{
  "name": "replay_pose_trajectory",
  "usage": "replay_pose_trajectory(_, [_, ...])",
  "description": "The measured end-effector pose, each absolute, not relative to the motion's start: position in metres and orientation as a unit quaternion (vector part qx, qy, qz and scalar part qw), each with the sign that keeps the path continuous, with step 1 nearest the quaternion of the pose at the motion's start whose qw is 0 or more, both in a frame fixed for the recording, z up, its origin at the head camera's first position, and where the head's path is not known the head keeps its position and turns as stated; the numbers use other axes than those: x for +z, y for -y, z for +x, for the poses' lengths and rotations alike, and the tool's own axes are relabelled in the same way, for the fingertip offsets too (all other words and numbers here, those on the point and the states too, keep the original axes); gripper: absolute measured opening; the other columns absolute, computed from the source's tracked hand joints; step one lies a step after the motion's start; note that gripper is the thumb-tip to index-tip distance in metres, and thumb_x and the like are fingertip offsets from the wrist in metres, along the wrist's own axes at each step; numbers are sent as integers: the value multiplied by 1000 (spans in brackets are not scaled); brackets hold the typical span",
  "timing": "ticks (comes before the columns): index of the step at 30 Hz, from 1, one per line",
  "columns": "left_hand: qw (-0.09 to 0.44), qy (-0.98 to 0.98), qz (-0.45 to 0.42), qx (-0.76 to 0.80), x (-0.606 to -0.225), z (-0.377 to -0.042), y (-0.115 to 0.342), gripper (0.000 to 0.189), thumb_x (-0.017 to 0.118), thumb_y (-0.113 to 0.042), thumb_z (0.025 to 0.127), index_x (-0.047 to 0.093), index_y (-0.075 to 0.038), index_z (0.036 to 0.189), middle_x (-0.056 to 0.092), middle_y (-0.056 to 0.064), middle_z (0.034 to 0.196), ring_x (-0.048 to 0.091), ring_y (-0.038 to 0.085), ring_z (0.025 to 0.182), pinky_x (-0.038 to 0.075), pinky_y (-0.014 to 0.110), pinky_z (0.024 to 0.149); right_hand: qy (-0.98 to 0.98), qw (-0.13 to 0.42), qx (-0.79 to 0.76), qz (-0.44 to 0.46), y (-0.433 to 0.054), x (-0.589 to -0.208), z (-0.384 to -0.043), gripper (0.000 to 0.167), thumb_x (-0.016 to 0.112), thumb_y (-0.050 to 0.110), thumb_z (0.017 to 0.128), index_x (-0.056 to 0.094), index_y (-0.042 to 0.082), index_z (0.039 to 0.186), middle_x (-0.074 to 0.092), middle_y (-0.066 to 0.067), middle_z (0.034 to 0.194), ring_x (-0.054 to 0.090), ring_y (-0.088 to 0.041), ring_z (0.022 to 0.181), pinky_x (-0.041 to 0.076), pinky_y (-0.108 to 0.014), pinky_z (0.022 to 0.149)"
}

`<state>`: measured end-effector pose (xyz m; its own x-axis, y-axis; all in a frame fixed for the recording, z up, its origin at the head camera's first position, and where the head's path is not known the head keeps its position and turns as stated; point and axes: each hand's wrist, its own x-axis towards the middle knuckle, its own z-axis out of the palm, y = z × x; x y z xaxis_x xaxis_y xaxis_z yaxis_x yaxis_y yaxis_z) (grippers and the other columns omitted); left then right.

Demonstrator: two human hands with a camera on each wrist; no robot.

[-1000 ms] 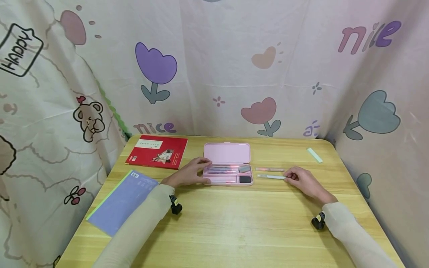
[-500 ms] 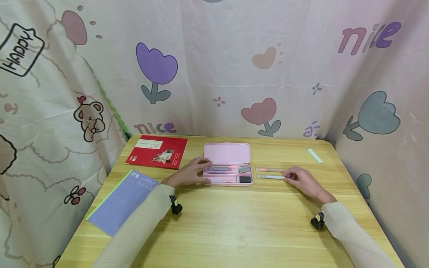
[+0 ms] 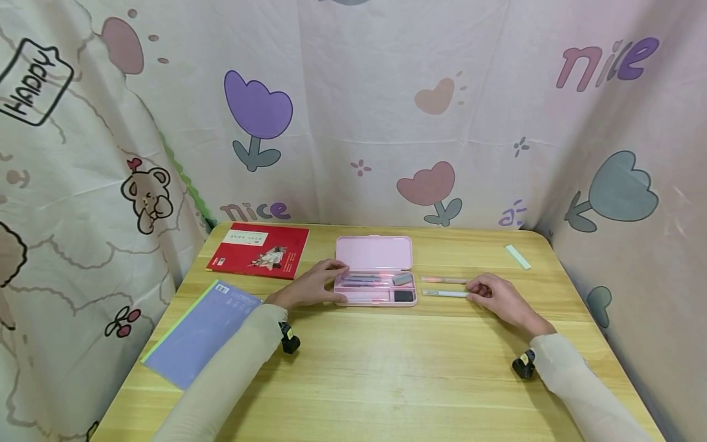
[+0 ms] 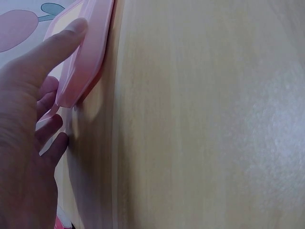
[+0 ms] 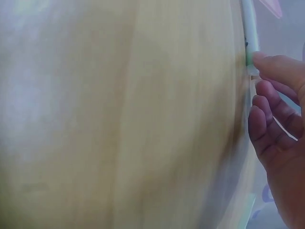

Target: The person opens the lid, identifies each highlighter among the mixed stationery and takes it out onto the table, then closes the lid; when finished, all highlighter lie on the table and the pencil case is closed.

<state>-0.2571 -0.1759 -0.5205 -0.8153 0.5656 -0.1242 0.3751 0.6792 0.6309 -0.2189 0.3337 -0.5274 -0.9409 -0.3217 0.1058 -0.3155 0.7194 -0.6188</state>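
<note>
An open pink pencil case lies on the table, its lid tipped back. Several pens, a grey eraser and a black block lie inside. My left hand holds the case by its left end; in the left wrist view the thumb presses the pink rim. To the right of the case, my right hand pinches the right end of a whitish pen between thumb and fingertips. Just behind it, roughly parallel, is an orange-pink pen.
A red book lies at the back left, with a blue-purple notebook partly under my left forearm. A pale green strip lies at the back right. Printed curtains hang behind the table.
The whitish pen's left end has swung slightly toward me, apart from the orange-pink pen, with my right hand still pinching it. My left hand stays on the case.
</note>
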Motion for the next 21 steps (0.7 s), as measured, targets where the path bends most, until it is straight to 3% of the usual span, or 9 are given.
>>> replay_pose_trajectory(6, [157,-903,261,304,-520,-257,176,94,84,-57,91,44,-18,168,37,9,173,30,36,162,32,64,132,-926,5,-334,-176,-332,-526,-220,18,83,17,98,78,9,113,71,-3,101,60,-7,85,52,-21,72])
replay_pose_trajectory(11, [158,-903,262,302,-521,-258,176,94,83,-57,92,44,-19,168,37,9,173,30,36,162,32,64,131,-926,-28,-331,-180,-323,-517,-221,17,84,16,98,79,9,112,71,-1,98,60,-7,84,53,-22,72])
replay_pose_trajectory(16, [155,-904,261,300,-524,-260,176,93,84,-56,91,45,-19,167,37,8,173,30,35,163,32,63,132,-918,-50,-331,-213,-294,-503,-224,16,85,14,96,80,9,110,72,-1,97,62,-10,85,56,-23,74])
replay_pose_trajectory(21, [155,-904,261,301,-524,-260,176,93,84,-57,92,45,-18,167,38,8,173,30,35,162,32,64,132,-909,-32,-334,-248,-256,-499,-225,17,84,15,96,81,9,111,74,0,99,64,-11,88,59,-25,77])
